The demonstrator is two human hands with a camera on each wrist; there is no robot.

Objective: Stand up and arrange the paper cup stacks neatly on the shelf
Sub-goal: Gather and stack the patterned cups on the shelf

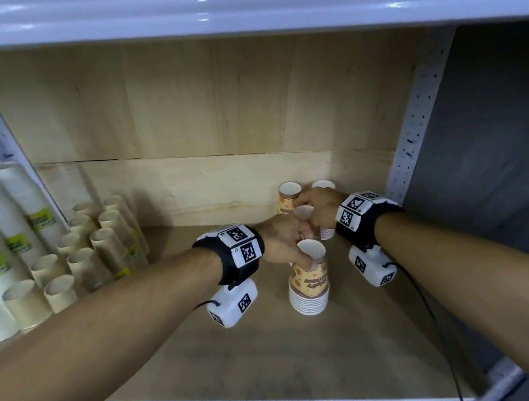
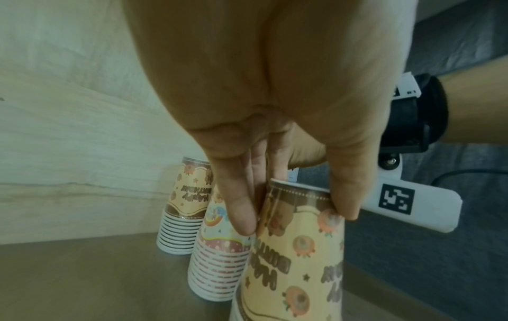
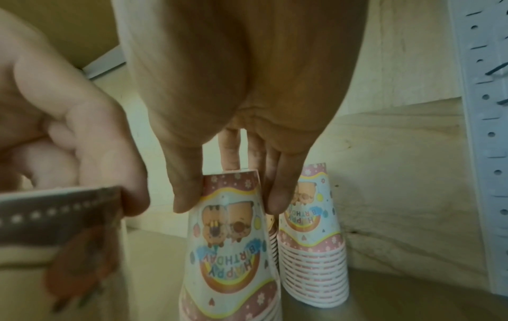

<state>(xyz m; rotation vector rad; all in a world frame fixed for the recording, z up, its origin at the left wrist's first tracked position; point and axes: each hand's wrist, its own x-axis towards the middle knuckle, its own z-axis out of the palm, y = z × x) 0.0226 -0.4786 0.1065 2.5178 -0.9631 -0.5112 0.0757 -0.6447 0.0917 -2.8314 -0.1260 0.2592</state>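
Head view: from above, facing down into the shelf (image 1: 213,364). Wrist views: very near, along each palm toward the back wall. Shared: pink stack (image 2: 219,260) (image 3: 233,249), both wrist views.

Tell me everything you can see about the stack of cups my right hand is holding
The pink birthday cup stack is a nest of paper cups standing upside down on the shelf, bases up. The outer cup shows two cartoon animals, a rainbow and "HAPPY BIRTHDAY", with pink flowered bands. The right hand pinches its top, thumb on one side and fingers on the other. A matching stack stands just behind it.
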